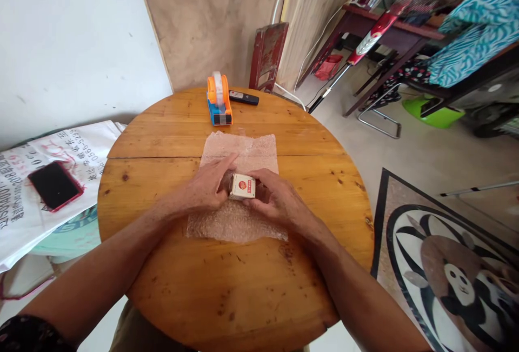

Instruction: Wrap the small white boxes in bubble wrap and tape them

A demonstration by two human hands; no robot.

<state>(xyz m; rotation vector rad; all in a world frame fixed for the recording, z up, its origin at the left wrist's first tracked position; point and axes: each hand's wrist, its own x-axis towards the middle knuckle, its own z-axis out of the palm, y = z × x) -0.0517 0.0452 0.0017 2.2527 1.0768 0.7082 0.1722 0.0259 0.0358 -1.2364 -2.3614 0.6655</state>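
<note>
A small white box point(243, 186) with a red round emblem and red print is between my two hands, above the middle of a sheet of bubble wrap point(237, 227). My left hand point(206, 185) is curved around the box's left end, thumb at the near side and fingers at the far side. From the right, my right hand point(275, 195) grips the other end between thumb and fingers. The clear wrap lies flat on the round wooden table point(186, 287), partly covered by my hands.
An orange and blue tape dispenser point(219, 99) and a black remote-like object point(244, 98) are at the table's far edge. To the left, a phone point(55, 185) rests on white sacking point(20, 179). A red chair point(268, 55) stands behind; a patterned mat point(450, 265) lies right.
</note>
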